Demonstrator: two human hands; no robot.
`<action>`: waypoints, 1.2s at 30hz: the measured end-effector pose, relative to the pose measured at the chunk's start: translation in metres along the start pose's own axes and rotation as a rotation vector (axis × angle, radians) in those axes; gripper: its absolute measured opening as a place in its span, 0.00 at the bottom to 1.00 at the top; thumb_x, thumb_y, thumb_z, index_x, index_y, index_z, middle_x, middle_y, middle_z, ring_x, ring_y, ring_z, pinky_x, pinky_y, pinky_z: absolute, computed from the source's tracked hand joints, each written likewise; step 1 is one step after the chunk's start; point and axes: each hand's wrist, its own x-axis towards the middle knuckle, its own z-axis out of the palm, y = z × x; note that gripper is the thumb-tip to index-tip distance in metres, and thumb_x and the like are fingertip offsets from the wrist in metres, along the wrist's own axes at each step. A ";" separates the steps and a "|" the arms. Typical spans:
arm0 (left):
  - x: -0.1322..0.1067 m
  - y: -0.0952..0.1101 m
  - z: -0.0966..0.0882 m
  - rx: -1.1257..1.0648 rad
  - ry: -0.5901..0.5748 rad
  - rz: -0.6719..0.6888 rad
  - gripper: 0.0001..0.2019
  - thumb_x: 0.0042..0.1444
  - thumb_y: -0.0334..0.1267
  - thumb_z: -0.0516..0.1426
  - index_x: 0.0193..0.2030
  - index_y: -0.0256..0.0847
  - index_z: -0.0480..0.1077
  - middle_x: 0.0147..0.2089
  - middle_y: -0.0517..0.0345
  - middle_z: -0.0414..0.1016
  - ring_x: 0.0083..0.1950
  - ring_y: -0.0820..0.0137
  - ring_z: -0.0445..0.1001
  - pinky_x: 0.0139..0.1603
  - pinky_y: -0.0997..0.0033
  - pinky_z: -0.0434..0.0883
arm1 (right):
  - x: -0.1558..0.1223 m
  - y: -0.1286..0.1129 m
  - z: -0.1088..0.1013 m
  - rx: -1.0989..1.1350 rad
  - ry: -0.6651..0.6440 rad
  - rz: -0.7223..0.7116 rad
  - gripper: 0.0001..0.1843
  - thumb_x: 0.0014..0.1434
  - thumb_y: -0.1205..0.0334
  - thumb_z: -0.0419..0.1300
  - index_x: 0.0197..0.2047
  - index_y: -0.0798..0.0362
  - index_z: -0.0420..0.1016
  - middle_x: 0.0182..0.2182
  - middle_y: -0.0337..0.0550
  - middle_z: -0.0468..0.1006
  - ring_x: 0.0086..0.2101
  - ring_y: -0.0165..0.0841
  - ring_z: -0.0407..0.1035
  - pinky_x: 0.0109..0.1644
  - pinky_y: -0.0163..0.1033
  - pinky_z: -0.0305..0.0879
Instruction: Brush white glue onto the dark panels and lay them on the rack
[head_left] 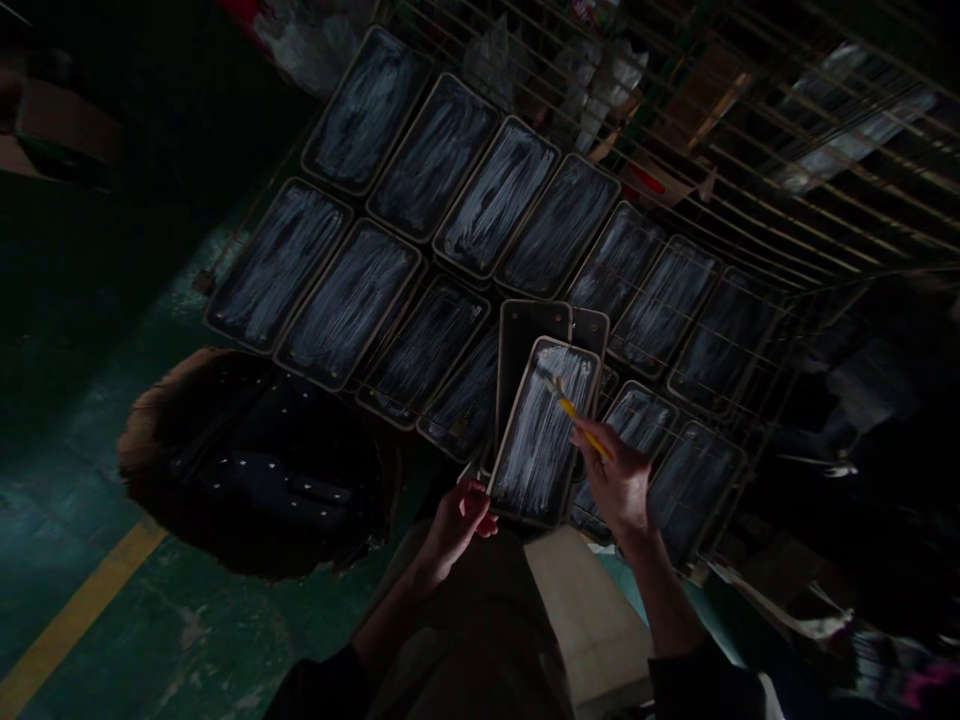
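Note:
My right hand (616,477) is closed around the yellow handle of a small brush (576,413). The brush's head touches the face of a dark rectangular panel (541,440) with a pale rim, streaked all over with a whitish coating. At that panel's lower left corner, my left hand (460,522) pinches the edge between thumb and fingers. Beneath it lie bare dark panels (516,350) of the same shape, without streaks. Rows of similar streaked panels (495,200) are spread out on a wire rack around it.
To the left stands a large torn-edged cardboard container (146,440) with dark pieces inside. A wire grid (750,190) rises at the upper right, with plastic bags (499,60) behind it. A yellow line (82,620) crosses the green floor. Another box (64,125) sits far left.

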 end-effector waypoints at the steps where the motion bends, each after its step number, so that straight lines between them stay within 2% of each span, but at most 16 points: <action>1: -0.001 0.000 0.000 -0.006 -0.006 0.000 0.21 0.54 0.55 0.59 0.38 0.37 0.66 0.25 0.58 0.74 0.24 0.71 0.76 0.26 0.73 0.72 | -0.014 -0.007 0.000 0.020 -0.051 0.002 0.12 0.66 0.58 0.55 0.50 0.48 0.73 0.42 0.42 0.81 0.39 0.33 0.77 0.44 0.38 0.75; 5: -0.003 0.004 0.003 -0.046 -0.018 -0.019 0.21 0.53 0.55 0.60 0.39 0.37 0.65 0.25 0.58 0.74 0.25 0.69 0.77 0.26 0.72 0.73 | -0.069 -0.033 -0.008 0.059 -0.193 0.047 0.11 0.65 0.61 0.56 0.50 0.47 0.73 0.39 0.39 0.81 0.37 0.31 0.77 0.42 0.35 0.74; 7: -0.004 0.006 0.004 -0.081 -0.023 -0.039 0.22 0.51 0.55 0.61 0.39 0.37 0.64 0.26 0.58 0.74 0.26 0.67 0.78 0.27 0.70 0.74 | -0.085 -0.040 -0.019 0.069 -0.231 0.094 0.10 0.65 0.61 0.56 0.49 0.46 0.73 0.37 0.39 0.81 0.36 0.31 0.77 0.40 0.34 0.74; 9: -0.005 0.006 0.004 -0.120 -0.044 -0.054 0.23 0.50 0.56 0.61 0.38 0.38 0.63 0.28 0.57 0.75 0.29 0.65 0.80 0.31 0.67 0.76 | -0.086 -0.040 -0.032 0.069 -0.212 0.148 0.10 0.66 0.60 0.55 0.48 0.46 0.73 0.34 0.38 0.81 0.34 0.31 0.78 0.38 0.33 0.74; 11: -0.005 0.005 0.004 -0.137 -0.067 -0.062 0.23 0.51 0.56 0.61 0.38 0.38 0.64 0.30 0.56 0.76 0.33 0.62 0.81 0.35 0.64 0.78 | -0.077 -0.034 -0.042 0.058 -0.121 0.187 0.10 0.66 0.59 0.55 0.49 0.46 0.73 0.33 0.37 0.81 0.32 0.31 0.78 0.35 0.33 0.74; 13: -0.004 0.003 0.005 -0.125 -0.083 -0.062 0.23 0.51 0.57 0.61 0.39 0.37 0.64 0.31 0.54 0.76 0.34 0.61 0.81 0.37 0.62 0.78 | -0.064 -0.023 -0.046 0.055 -0.023 0.206 0.10 0.66 0.59 0.55 0.49 0.47 0.72 0.34 0.38 0.81 0.32 0.31 0.78 0.34 0.33 0.74; 15: -0.003 0.002 0.007 -0.111 -0.079 -0.064 0.23 0.51 0.56 0.61 0.38 0.37 0.65 0.31 0.54 0.76 0.33 0.61 0.81 0.36 0.61 0.78 | -0.058 -0.014 -0.045 0.048 0.007 0.199 0.11 0.66 0.58 0.55 0.49 0.47 0.72 0.36 0.40 0.81 0.33 0.32 0.78 0.36 0.34 0.73; 17: -0.003 0.003 0.010 -0.133 -0.061 -0.061 0.23 0.51 0.56 0.61 0.38 0.36 0.66 0.32 0.53 0.76 0.32 0.61 0.81 0.37 0.59 0.79 | -0.064 -0.008 -0.040 0.028 -0.019 0.193 0.11 0.66 0.58 0.55 0.50 0.48 0.72 0.37 0.40 0.81 0.34 0.32 0.78 0.37 0.34 0.73; 20: -0.006 0.008 0.013 -0.226 -0.043 -0.048 0.23 0.50 0.54 0.63 0.40 0.35 0.67 0.34 0.52 0.77 0.33 0.61 0.81 0.40 0.56 0.79 | -0.091 -0.010 -0.034 -0.007 -0.041 0.220 0.11 0.66 0.58 0.55 0.50 0.48 0.73 0.37 0.39 0.81 0.34 0.32 0.78 0.37 0.33 0.73; 24: -0.010 0.010 0.016 -0.293 -0.027 -0.039 0.23 0.48 0.53 0.65 0.40 0.35 0.67 0.35 0.52 0.77 0.33 0.61 0.81 0.41 0.54 0.78 | -0.131 -0.024 -0.036 -0.018 -0.065 0.278 0.11 0.66 0.57 0.55 0.49 0.49 0.73 0.33 0.39 0.81 0.32 0.32 0.77 0.38 0.34 0.73; 27: -0.011 0.009 0.015 -0.320 -0.040 -0.037 0.22 0.49 0.52 0.65 0.40 0.36 0.67 0.34 0.52 0.77 0.34 0.60 0.81 0.42 0.54 0.78 | -0.147 -0.037 -0.042 0.015 -0.119 0.352 0.11 0.67 0.56 0.53 0.49 0.48 0.72 0.31 0.38 0.80 0.31 0.31 0.77 0.35 0.32 0.72; 33: -0.010 0.012 0.014 -0.271 -0.010 -0.052 0.21 0.49 0.51 0.65 0.38 0.36 0.67 0.32 0.55 0.76 0.32 0.62 0.80 0.40 0.54 0.79 | -0.145 -0.061 -0.046 0.114 -0.235 0.453 0.12 0.66 0.53 0.53 0.48 0.47 0.72 0.28 0.36 0.79 0.29 0.30 0.77 0.32 0.30 0.72; 36: -0.011 0.017 0.015 -0.239 -0.001 -0.051 0.20 0.49 0.50 0.65 0.37 0.35 0.67 0.31 0.56 0.76 0.31 0.62 0.80 0.38 0.57 0.79 | -0.128 -0.060 -0.039 0.145 -0.257 0.398 0.12 0.66 0.55 0.53 0.48 0.47 0.73 0.29 0.36 0.79 0.29 0.30 0.77 0.33 0.31 0.72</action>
